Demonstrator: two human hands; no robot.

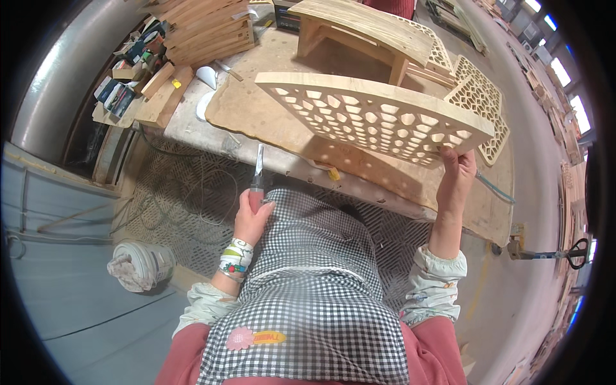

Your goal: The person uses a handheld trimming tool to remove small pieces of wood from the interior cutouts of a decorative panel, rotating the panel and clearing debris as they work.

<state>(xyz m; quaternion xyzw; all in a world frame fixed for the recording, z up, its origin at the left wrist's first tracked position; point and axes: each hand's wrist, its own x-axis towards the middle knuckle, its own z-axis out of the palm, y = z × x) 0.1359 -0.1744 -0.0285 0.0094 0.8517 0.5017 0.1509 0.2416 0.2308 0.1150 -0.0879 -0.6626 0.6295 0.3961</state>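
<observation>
My left hand (254, 216) is closed round the red handle of a hand tool with a narrow metal tip (259, 166), held upright in front of the bench edge; its exact kind is unclear. With my right hand (457, 168) I grip the lower right corner of a wooden lattice panel (375, 94), thumb on the near face. The panel is tilted up over the bench (231, 106), its solid edge uppermost, and light falls through its holes onto the bench top.
A small wooden bench (361, 24) stands behind the panel, with more lattice panels (481, 96) to its right. Stacked boards (207, 33), small boxes (115, 98) and a putty knife (228, 70) lie left. A white bucket (144, 264) stands on the floor.
</observation>
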